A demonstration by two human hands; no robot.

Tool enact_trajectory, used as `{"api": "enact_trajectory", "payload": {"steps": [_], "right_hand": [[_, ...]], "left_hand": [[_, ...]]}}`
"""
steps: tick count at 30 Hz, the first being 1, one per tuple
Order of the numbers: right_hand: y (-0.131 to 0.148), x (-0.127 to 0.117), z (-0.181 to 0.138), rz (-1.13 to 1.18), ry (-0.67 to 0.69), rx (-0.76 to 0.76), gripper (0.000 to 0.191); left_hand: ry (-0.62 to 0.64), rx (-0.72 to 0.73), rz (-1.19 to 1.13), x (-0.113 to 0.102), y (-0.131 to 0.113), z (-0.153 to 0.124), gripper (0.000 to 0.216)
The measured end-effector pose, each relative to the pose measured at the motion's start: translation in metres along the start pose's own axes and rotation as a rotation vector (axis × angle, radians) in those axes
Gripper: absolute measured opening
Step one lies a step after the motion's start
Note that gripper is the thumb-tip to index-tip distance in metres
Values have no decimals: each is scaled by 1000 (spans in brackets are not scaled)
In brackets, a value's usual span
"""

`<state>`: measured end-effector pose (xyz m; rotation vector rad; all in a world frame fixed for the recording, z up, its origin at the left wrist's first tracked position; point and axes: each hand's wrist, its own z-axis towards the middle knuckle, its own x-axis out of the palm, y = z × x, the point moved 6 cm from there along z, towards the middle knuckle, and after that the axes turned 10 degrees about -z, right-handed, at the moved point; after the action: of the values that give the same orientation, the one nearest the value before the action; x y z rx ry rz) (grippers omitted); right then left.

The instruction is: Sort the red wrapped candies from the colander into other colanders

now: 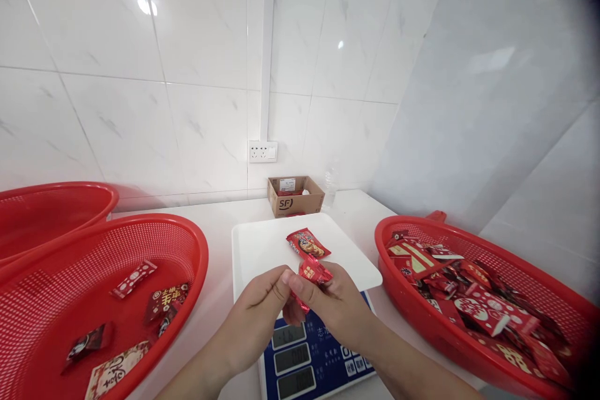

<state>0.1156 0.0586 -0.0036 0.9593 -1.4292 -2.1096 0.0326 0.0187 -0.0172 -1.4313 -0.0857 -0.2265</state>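
Note:
A small red wrapped candy (315,270) is pinched between my two hands above the front of a digital scale. My left hand (267,297) closes on its left side with thumb and fingers. From the right, my right hand (335,300) grips it, the thumb reaching across toward the left thumb. Just behind my hands, a flat red snack packet (308,243) lies on the white pan (257,244) of the scale. The scale's blue panel (323,359) shows below, its displays and keys partly covered by my wrists.
At right stands a red mesh basket (383,244) piled with red packets. Another red basket (199,244) at left holds several packets, and a third (112,194) is behind it. A cardboard box (304,205) and a clear plastic bottle (330,184) stand near the tiled wall.

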Motion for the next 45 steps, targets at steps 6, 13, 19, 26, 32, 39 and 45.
{"api": "enact_trajectory", "payload": {"steps": [6,13,19,26,32,39,45], "right_hand": [[-2,2,0,9,62,19,40],[-9,-6,-1,-323,-17,64,33],[-5,-8,-2,-531,-37,43,34],[12,-17,-8,-567,-91,-96,30],[26,-20,-13,-477,-87,-145,30],[30,-14,-21,-555,-118,-198,38],[39,-8,-28,-475,-106,-223,40]], "left_hand": [[26,-24,27,2,-2,-1,57],[-133,102,341,-5,-10,-2,33],[-201,107,230,-8,-11,-4,27],[-256,138,-51,-16,-14,-4,32],[-162,92,53,-11,-15,-4,32],[-55,83,157,7,-17,-13,33],[-83,82,196,5,-16,-27,39]]}}
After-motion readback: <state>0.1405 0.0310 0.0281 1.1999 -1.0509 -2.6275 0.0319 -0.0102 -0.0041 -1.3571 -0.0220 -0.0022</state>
